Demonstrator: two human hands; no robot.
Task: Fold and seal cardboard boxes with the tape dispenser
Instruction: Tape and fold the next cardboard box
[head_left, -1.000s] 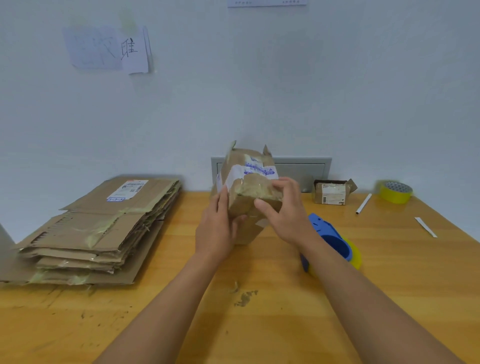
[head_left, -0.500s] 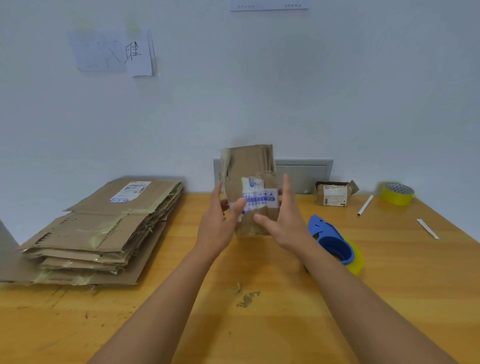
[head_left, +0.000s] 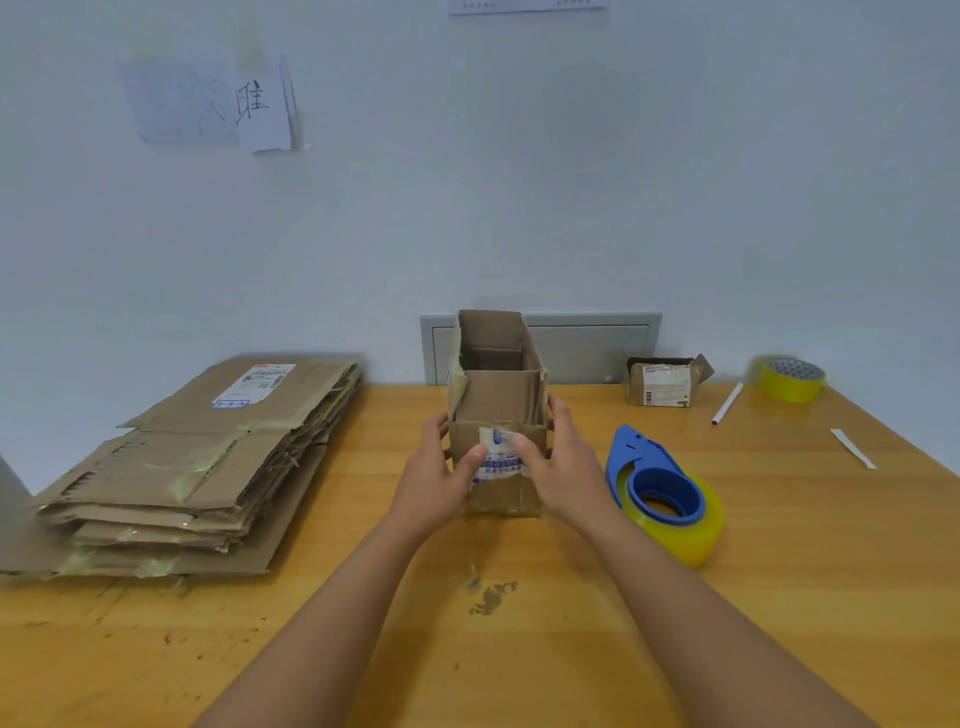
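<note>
While the small cardboard box stands upright on the wooden table with its top flaps raised and its mouth open, both hands hold it from the sides; the left hand grips the left wall with its thumb laid across the front face, and the right hand grips the right wall likewise, thumb on the white-and-blue label. Judged from this, the box has been squared up and set on its base, but the top is neither folded shut nor taped; closing the flaps and sealing them is what remains for this box. The tape dispenser, blue with a yellowish roll, lies untouched just right of the right hand; a finished-looking small box sits near the wall, and a stack of flattened cartons at the left suggests much work is left. The label's blue print is too blurred to read; a paper sheet on the wall bears a handwritten character resembling 眭; the topmost carton's shipping sticker is illegible.
</note>
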